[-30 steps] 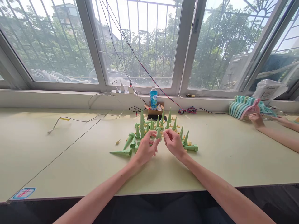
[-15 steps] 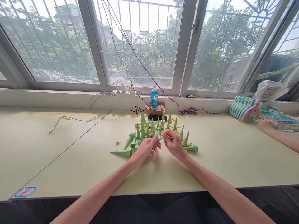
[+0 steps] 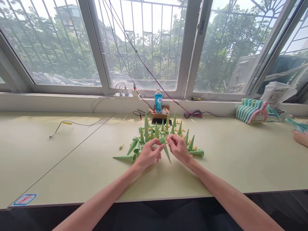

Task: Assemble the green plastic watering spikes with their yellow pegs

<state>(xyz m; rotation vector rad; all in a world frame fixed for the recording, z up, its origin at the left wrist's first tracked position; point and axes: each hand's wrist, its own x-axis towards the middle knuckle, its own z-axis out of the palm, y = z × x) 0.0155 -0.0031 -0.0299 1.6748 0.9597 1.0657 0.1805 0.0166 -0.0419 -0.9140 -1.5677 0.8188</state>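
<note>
My left hand is closed around a green plastic watering spike, thumb and fingers at its capped end. The spike's point slants down toward me, to the right. Close beside the cap, my right hand pinches a small yellow valve, mostly hidden by the fingertips. Just beyond both hands stand several green spikes, many with yellow valves at their sides. Others lie flat, such as the spike left of my left hand and the one by my right wrist.
A loose yellow valve lies on the table at left. Behind the spikes are a dark phone, a small cardboard box and a blue bottle. Hangers stand at right, near another person's hand. Cables run along the back.
The spike in my left hand has tipped so its point now faces down toward me. My right hand stays beside its cap. The other person's hand has moved right with some hangers.
</note>
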